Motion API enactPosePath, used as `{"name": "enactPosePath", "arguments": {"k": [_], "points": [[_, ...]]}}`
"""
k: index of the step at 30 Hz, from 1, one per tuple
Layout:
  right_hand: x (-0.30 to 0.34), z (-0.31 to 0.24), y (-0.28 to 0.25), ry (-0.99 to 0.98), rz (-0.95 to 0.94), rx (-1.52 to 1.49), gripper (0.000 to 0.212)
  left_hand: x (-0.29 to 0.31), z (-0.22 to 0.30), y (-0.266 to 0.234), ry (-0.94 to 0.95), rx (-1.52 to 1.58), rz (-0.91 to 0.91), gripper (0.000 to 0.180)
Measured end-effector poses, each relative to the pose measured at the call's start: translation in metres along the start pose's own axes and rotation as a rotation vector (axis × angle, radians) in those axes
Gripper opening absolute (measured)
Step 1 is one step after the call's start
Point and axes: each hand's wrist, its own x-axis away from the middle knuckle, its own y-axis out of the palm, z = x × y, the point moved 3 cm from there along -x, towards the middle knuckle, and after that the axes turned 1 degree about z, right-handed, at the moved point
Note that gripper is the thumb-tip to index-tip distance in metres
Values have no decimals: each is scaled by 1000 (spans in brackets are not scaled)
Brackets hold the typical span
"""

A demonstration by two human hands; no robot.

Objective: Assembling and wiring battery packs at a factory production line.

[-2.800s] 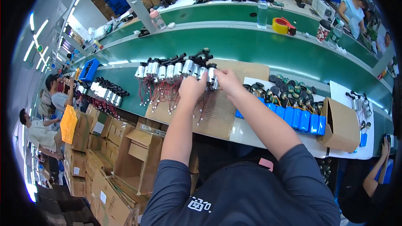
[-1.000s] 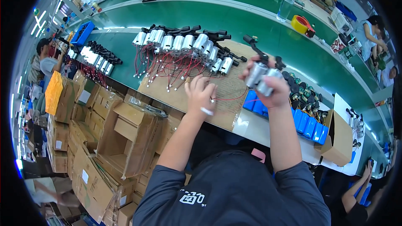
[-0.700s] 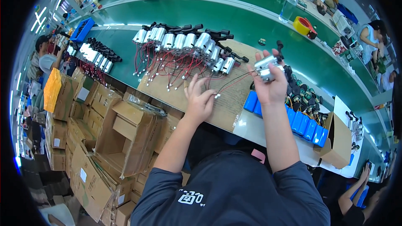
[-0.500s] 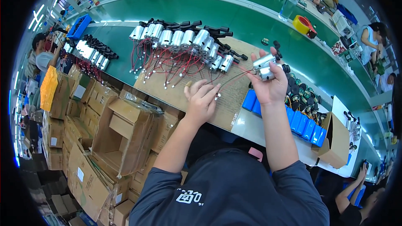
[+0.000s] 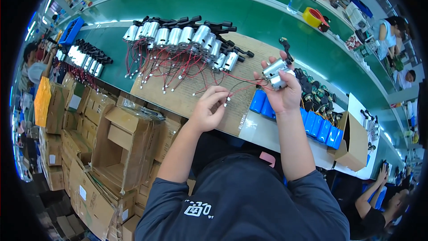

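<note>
Held motors: two silver cans (image 5: 273, 68), in R hand (image 5: 287, 93), abt 2 o'clock from L hand (image 5: 209, 110), up over the cardboard's (image 5: 178, 100) far-R edge.
R fingers: curled round the cans, thumb across the lower one, other fingertips spread behind; palm mostly up.
L fingers: thumb + forefinger pinching the thin leads (image 5: 248, 87) close to the white plugs (image 5: 228, 100); rest bent loosely. Exact contact too small to tell.
Can weight: prob. dense for its size, so nose-heavy if held by one end; better cradled in the palm, as now.
Can surface: bare shiny metal, hard, rigid; likely slick w/ sweaty skin. Grip round the mid-barrel.
Black stems: one (image 5: 286, 50) sticks out at abt 1 o'clock from the cans; looks stiff, prob. plastic. Poor handle, could bend or snap under load.
Leads: red + black, limp, light; solder ends prob. the weak spot. No hanging a can by them; hold near the plug, keep slack.
Plugs: tiny, light, prob. brittle; fingertip pinch only.
Motor pile: (image 5: 183, 38) 11 o'clock from L hand, leads tangled twd the near edge; lift one can at a time or wires prob. snag.
Batteries: blue row (image 5: 314, 126) at 4-5 o'clock from the held cans, on the tabletop (image 5: 256, 139).
</note>
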Motion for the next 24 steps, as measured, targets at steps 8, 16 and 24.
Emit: {"name": "enactPosePath", "arguments": {"k": [8,16,24], "points": [[11,8,15,46,-129,24,56,12,-18,3,-257,213,191,13],[9,19,23,90,-41,366,53,26,12,-5,-241,-93,336,11],[-6,67,-15,281,262,647,44,63,32,22,119,-462,4,16]]}}
